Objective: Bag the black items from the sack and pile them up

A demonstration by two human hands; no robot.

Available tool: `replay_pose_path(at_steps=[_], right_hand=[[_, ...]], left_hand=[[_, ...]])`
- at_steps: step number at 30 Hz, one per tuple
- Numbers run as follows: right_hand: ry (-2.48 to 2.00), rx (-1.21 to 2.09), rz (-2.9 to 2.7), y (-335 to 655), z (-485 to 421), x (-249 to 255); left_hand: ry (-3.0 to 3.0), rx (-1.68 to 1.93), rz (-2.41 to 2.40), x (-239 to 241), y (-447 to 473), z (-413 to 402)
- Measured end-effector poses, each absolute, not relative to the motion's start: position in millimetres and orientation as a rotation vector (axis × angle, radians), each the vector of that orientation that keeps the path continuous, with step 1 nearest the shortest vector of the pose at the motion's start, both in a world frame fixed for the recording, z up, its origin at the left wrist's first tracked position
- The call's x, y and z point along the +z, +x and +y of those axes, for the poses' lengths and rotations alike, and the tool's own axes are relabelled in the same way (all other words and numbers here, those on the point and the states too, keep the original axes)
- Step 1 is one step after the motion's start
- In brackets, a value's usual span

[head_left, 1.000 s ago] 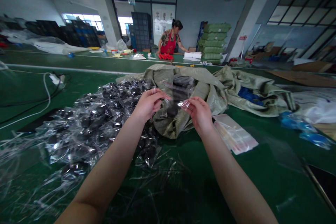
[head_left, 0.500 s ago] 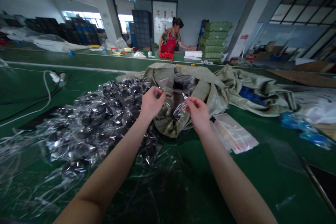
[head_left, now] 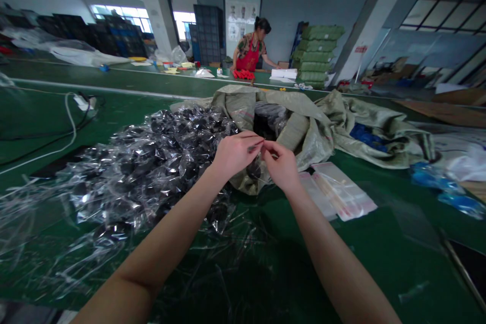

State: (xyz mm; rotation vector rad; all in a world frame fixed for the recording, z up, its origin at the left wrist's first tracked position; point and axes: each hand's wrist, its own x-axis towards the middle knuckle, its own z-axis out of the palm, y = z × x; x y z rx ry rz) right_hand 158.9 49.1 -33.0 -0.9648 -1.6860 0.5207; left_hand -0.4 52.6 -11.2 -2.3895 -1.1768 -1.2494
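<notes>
My left hand [head_left: 233,154] and my right hand [head_left: 280,164] meet above the green table [head_left: 364,248], fingertips pinched together on a small clear plastic bag [head_left: 255,148] that is hard to make out. Just behind them lies an open olive woven sack [head_left: 304,126] with dark bagged pieces inside. To the left spreads a big heap of small black items in clear bags [head_left: 152,162]. A flat stack of empty clear bags [head_left: 337,190] lies right of my right hand.
A person in a red apron [head_left: 249,50] works at a far table beside stacked green sacks [head_left: 317,53]. A white cable [head_left: 68,126] runs at the left. Blue packets [head_left: 440,187] lie at the right. Loose plastic strips litter the near left.
My hands came together: a second ago they held a clear bag spread apart between them, now the fingertips pinch close at the middle. The view shifted slightly down.
</notes>
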Motion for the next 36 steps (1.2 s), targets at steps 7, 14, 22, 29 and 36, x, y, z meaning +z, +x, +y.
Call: replay_pose_path(at_steps=[7,14,22,29,36], right_hand=[[-0.993,0.319,-1.815,158,42,-29],[-0.978,0.357,-1.816,157,40,-29],[-0.992,0.381,-1.795,157,39,-27],[-0.995,0.392,-1.787,157,39,-27],[-0.966,0.353,-1.814,157,38,-24]], left_hand=[[-2.380,-1.189,-1.201,-11,-1,52],[-2.340,-1.154,-1.267,-10,0,51],[-2.296,-1.380,-1.300,-4,-7,55],[-2.533,-1.394,-1.128,-1,-12,53],[-2.653,-1.424,-1.059,-8,-13,61]])
